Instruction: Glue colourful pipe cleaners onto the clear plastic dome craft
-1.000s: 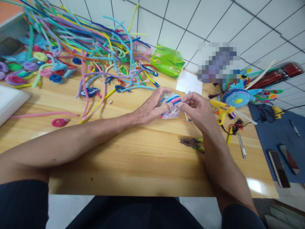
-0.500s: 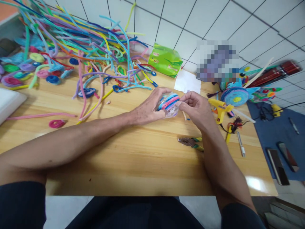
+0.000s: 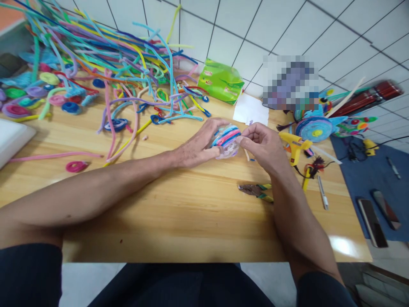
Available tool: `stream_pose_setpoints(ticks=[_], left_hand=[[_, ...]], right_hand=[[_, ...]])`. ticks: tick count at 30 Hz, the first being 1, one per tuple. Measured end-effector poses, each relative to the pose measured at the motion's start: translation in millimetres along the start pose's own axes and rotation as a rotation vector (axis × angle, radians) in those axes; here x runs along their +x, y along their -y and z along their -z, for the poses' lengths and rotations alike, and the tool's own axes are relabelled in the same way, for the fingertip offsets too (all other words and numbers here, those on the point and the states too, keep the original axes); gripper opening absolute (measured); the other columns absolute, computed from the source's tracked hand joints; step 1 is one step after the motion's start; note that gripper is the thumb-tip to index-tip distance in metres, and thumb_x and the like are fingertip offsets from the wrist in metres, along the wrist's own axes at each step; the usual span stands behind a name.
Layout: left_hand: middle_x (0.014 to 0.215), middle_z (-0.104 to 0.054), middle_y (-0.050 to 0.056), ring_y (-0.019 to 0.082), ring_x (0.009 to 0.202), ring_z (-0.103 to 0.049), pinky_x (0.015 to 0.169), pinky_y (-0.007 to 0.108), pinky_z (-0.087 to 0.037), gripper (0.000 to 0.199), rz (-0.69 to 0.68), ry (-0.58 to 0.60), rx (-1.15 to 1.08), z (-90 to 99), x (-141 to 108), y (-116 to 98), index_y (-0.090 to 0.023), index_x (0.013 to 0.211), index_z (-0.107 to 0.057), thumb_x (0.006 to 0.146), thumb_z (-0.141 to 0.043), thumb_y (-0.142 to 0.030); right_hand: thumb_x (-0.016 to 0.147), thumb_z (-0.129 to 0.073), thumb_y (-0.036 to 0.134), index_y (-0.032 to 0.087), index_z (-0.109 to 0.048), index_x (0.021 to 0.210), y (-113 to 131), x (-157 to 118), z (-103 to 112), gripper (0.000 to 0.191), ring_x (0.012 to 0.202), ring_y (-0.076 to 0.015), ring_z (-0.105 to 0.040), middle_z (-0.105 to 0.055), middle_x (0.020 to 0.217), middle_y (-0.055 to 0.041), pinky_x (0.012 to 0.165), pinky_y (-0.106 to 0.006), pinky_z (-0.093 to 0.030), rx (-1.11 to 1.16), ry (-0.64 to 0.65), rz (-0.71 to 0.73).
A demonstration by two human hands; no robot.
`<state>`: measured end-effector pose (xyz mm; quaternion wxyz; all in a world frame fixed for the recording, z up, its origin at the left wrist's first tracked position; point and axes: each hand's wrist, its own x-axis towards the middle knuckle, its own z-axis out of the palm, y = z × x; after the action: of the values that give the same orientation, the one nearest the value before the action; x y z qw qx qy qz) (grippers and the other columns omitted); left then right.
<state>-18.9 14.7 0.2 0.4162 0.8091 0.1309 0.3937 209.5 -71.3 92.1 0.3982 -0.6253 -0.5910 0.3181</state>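
Over the middle of the table, my left hand (image 3: pixel 200 145) is wrapped round a rounded piece with pink, blue and white stripes (image 3: pixel 227 138), which looks made of coiled pipe cleaners. Its far left side is hidden behind my fingers. At its right edge is my right hand (image 3: pixel 260 143), thumb and forefinger pressed together against the piece; what the pinch holds, if anything, is too small to make out. Closer to me, beside my right forearm, lie pliers (image 3: pixel 254 189) with yellow-green handles, partly covered by the arm.
Loose pipe cleaners (image 3: pixel 128 55) and small coils (image 3: pixel 72 107) crowd the left and back. A green packet (image 3: pixel 220 81) and white paper (image 3: pixel 251 110) lie ahead. To the right are a yellow glue gun (image 3: pixel 295 147), a blue coiled figure (image 3: pixel 315 128) and a white pen-like tool (image 3: pixel 322 192).
The striped piece has tilted very slightly in my left hand, showing a bit more of its pale lower side. Both hands keep nearly the same place and grip.
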Motion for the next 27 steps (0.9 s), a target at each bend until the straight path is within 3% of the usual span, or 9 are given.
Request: stream_pose_setpoints(ticks=[6, 17, 23, 27], left_hand=[[0.163, -0.062, 0.017, 0.039, 0.155, -0.059, 0.138, 0.063, -0.047, 0.074, 0.025, 0.002, -0.013, -0.7, 0.6, -4.5, -0.028, 0.159, -0.052, 0.096, -0.076, -0.059], [0.155, -0.067, 0.015, 0.035, 0.150, -0.063, 0.136, 0.056, -0.049, 0.058, 0.108, -0.039, -0.022, -2.1, 3.1, -17.4, -0.026, 0.152, -0.056, 0.108, -0.066, -0.062], [0.160, -0.065, 0.016, 0.034, 0.154, -0.062, 0.138, 0.056, -0.047, 0.064, 0.110, -0.070, -0.022, -5.3, 2.4, -14.7, -0.025, 0.154, -0.054, 0.109, -0.064, -0.069], [0.161, -0.065, 0.016, 0.034, 0.156, -0.061, 0.139, 0.055, -0.045, 0.069, 0.117, -0.081, -0.039, -5.8, 2.2, -12.2, -0.025, 0.155, -0.056, 0.109, -0.061, -0.076]], right_hand=[[0.077, -0.092, 0.033, 0.027, -0.069, 0.081, -0.5, -1.0, -1.7, 0.024, 0.065, -0.0151, -0.057, -0.066, 0.070, 0.0044, 0.060, -0.031, -0.042, -0.002, -0.008, -0.004], [0.078, -0.090, 0.036, 0.027, -0.069, 0.086, 0.7, -2.8, -3.7, 0.024, 0.066, -0.0160, -0.059, -0.069, 0.073, 0.0035, 0.062, -0.032, -0.045, -0.001, 0.006, 0.018], [0.081, -0.088, 0.039, 0.028, -0.071, 0.093, 2.3, -2.7, -2.8, 0.023, 0.069, -0.0170, -0.062, -0.070, 0.076, 0.0023, 0.062, -0.032, -0.047, -0.010, -0.008, 0.022], [0.086, -0.087, 0.044, 0.029, -0.073, 0.103, 9.2, -3.4, 2.3, 0.027, 0.060, -0.0160, -0.057, -0.062, 0.068, 0.0055, 0.055, -0.031, -0.041, -0.051, -0.045, 0.026]])
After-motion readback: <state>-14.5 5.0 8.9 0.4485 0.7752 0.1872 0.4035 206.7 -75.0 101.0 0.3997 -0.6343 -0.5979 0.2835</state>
